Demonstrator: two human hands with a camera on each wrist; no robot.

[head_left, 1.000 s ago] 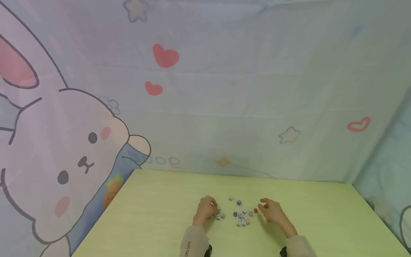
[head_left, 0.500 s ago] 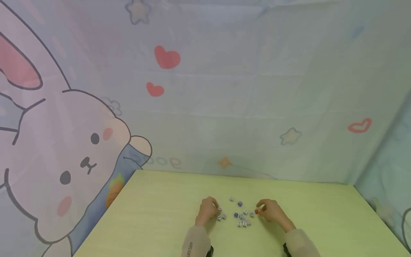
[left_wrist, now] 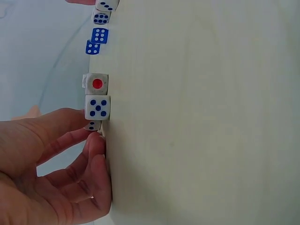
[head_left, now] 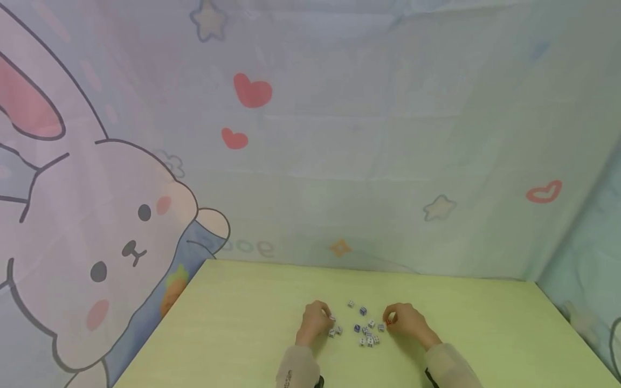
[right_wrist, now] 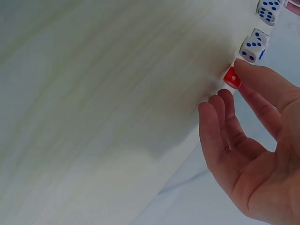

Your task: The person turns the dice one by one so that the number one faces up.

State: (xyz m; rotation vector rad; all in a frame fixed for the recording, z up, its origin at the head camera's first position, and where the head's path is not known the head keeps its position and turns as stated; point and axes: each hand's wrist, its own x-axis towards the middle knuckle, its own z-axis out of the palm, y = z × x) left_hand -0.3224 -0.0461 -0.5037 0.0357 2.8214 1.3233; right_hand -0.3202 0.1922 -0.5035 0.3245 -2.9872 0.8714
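Observation:
In the head view my left hand (head_left: 314, 322) pinches a white die (left_wrist: 93, 125) at the left of a loose group of dice. Two white dice lie right beside it; in the left wrist view one shows a red single dot (left_wrist: 97, 84) and the nearer white die (left_wrist: 98, 108) shows five blue dots, partly covering the held one. My right hand (head_left: 408, 321) has its thumb and index finger on a red die (right_wrist: 232, 78) at the group's right side. The other right fingers (right_wrist: 218, 117) are bent and hold nothing.
Between the hands several white dice (head_left: 370, 337) sit close together, with a blue die (head_left: 357, 328) beside them. Farther back lie another blue die (head_left: 363, 311) and a white die (head_left: 351, 304). The pale yellow table (head_left: 252, 312) ends at a printed cloth backdrop (head_left: 310, 215).
My right hand has moved left to the red die, and its fingers have closed on it. My left hand stays at its white die. The head view has shifted slightly.

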